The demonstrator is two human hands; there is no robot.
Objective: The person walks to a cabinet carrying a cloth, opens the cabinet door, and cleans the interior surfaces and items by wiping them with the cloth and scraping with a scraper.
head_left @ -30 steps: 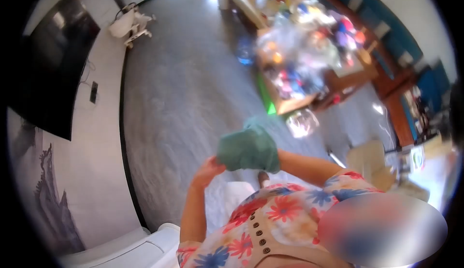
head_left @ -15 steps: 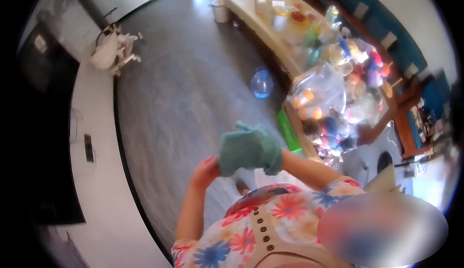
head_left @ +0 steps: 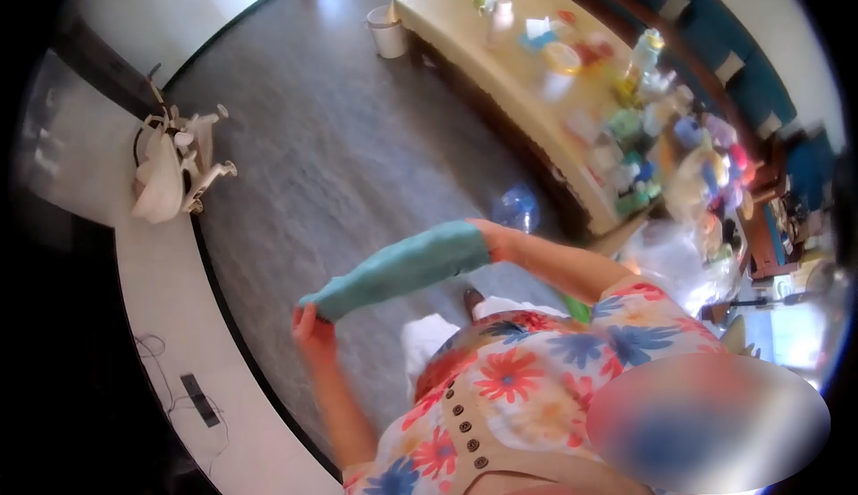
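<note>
Nearest: floral shirt (head_left: 509, 377), front of it facing up into view. Just beyond, teal cloth (head_left: 402, 267) is hanging in midair between the hands, over the floor (head_left: 286, 155), long axis running crosswise in front of the body, not pointing away from it. It's slanting: left end sitting lower in view, right end higher, middle bowing slightly upward. Left hand (head_left: 315, 332) is grasping the narrow left end, fingers closing on the edge. Right hand (head_left: 496, 240) is meeting the wide right end, cloth covering its fingers (can't tell if they're clenching or just sitting inside). So neither hand is nearer overall; each is owning one end. Farther out, a clear bottle (head_left: 517, 209) is standing on the floor past the right end, and the cluttered tabletop (head_left: 465, 26) is running beyond that, touching neither cloth nor hands.
</note>
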